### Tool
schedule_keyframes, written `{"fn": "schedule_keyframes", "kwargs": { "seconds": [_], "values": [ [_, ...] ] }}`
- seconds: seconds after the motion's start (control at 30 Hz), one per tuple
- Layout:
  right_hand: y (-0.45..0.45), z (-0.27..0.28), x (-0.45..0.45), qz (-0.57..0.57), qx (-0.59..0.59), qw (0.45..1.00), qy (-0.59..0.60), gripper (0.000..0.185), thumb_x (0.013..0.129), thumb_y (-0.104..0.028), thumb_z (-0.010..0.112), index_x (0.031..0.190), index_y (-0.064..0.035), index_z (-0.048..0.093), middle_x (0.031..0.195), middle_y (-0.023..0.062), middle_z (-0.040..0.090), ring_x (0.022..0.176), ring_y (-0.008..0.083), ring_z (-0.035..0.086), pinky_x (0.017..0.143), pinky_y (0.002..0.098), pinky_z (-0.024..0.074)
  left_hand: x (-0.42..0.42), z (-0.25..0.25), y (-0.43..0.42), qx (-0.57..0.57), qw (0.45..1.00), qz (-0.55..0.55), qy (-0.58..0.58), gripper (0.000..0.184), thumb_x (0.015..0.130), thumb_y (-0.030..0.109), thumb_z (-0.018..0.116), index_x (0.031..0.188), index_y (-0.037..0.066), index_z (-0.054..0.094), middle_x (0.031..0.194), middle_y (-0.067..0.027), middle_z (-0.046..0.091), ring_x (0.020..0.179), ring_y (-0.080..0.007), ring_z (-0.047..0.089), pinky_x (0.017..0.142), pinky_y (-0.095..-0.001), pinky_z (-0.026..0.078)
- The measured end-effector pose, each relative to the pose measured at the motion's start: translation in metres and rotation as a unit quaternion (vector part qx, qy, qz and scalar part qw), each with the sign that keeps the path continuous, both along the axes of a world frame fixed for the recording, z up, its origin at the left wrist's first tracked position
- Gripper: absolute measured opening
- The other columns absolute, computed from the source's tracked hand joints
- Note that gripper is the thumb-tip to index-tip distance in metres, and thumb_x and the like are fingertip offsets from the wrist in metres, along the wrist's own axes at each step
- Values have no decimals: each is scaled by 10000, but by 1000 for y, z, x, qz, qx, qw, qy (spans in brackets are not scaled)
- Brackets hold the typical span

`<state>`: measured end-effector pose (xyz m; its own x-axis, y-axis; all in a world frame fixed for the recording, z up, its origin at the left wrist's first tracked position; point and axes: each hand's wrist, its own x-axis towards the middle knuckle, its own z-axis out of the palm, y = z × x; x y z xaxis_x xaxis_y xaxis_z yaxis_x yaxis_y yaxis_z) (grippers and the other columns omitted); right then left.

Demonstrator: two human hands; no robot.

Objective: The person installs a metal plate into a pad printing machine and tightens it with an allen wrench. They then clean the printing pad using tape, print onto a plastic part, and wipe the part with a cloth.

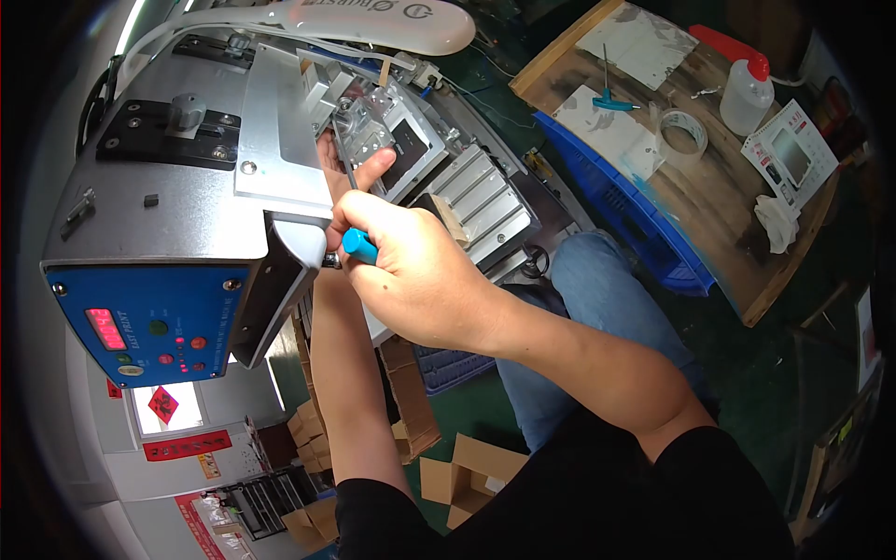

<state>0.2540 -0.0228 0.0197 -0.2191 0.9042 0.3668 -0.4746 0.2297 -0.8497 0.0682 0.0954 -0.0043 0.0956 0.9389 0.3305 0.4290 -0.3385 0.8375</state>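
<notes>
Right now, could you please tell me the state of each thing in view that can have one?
Blue-handled tool, gripped in the right hand
Left hand, partly hidden; grip unclear
Red display, lit; digits unclear
Blue T-handle key, lying unheld
Tape roll, lying flat
Red-topped bottle, top on
Cardboard box, flaps open

We see a dark green floor (478,413) and a pale wall (238,397). In the wall is a bright window (190,411), which carries a red paper diamond (162,404); near it runs a red banner (186,445). A tube lamp (132,25) is lit. We notice also a wooden table (719,198).
</notes>
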Motion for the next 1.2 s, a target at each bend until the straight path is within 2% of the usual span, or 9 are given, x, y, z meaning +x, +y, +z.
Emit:
{"fn": "schedule_keyframes", "kwargs": {
  "seconds": [0.07,0.23,0.37,0.53,0.7,0.97,1.0,1.07,1.2],
  "values": [
    [0,-2,-5,5,-5,1000,3,172,847,64,491,959,-22,589,829,119,652,720,228,553,668,325,448,-1,-1,0,8,1000,8,6,489,915,90,748,1355,31,542,1199,-79,677,1041,-171,649,998,-301,478],
    [-3,-2,-35,1,-72,962,263,177,884,71,511,989,-47,592,799,72,617,671,158,510,603,276,408,2,9,-4,-23,997,38,59,806,853,140,866,1530,53,437,1445,-134,606,1252,-269,631,1137,-336,415],
    [-13,11,-41,113,-195,831,508,192,883,97,527,971,-72,547,729,31,543,582,102,417,528,238,331,4,14,-33,-53,993,-9,-101,654,883,109,796,1415,69,419,1319,-100,546,1126,-226,546,1028,-303,388],
    [-13,4,-61,165,-171,750,617,257,828,140,518,936,-91,487,671,33,481,505,87,316,469,238,246,12,22,-45,-85,949,-64,-298,471,920,69,710,1272,90,397,1160,-58,472,969,-172,440,891,-261,353],
    [-4,-5,-63,202,-112,742,630,269,805,144,497,898,-102,444,629,36,443,473,100,275,444,254,213,27,33,-80,-105,861,-126,-480,312,958,29,623,1128,111,375,1002,-16,397,812,-117,334,755,-219,319],
    [-7,-2,-65,177,-120,666,714,263,795,130,446,910,-107,445,627,23,440,472,83,240,430,236,184,40,9,-130,-151,633,-205,-731,243,1011,-26,502,927,140,345,780,42,293,592,-41,185,564,-160,270],
    [-6,-1,-65,189,-107,652,726,260,797,128,453,911,-106,447,641,25,445,479,82,246,432,234,178,27,2,-125,-128,636,-207,-732,131,1060,93,433,930,97,435,784,22,418,605,-60,316,583,-174,300],
    [-4,-4,-62,195,-94,644,734,257,798,126,461,911,-105,450,654,27,451,485,81,252,434,232,172,29,-6,-126,-109,632,-210,-738,289,1110,213,363,932,55,526,788,1,544,618,-79,446,602,-188,331],
    [-10,-16,-45,175,-139,785,578,231,819,105,470,935,-95,478,730,34,493,558,104,348,494,231,278,107,39,-154,-164,902,69,-393,380,1116,254,367,1286,-37,542,1178,-158,647,992,-211,659,889,-301,514]
  ]
}}
